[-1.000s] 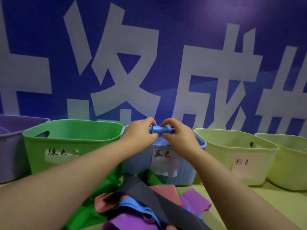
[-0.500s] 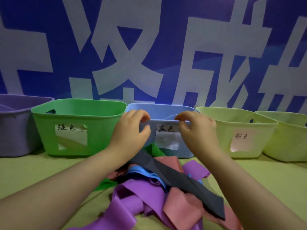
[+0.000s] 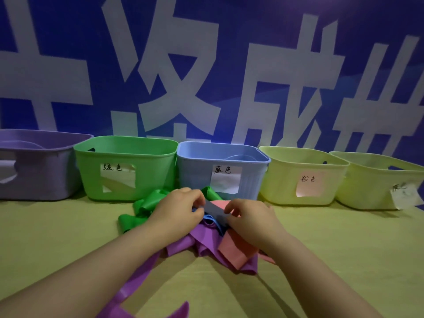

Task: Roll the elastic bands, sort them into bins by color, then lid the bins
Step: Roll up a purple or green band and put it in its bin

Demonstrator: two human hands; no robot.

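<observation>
A heap of loose elastic bands lies on the yellow-green table in front of the bins: green, purple, pink, blue and dark grey. My left hand and my right hand are down on the heap, each pinching one end of the dark grey band between thumb and fingers. Behind the heap stand a purple bin, a green bin, a blue bin and two pale yellow bins, all without lids.
A blue wall with large white characters rises right behind the row of bins. Paper labels are stuck on the bin fronts. A purple band trails toward the near table edge. Bare tabletop lies left and right of the heap.
Both hands held a rolled blue band over the blue bin, released it there, and came down to the heap, where they now pinch the dark grey band.
</observation>
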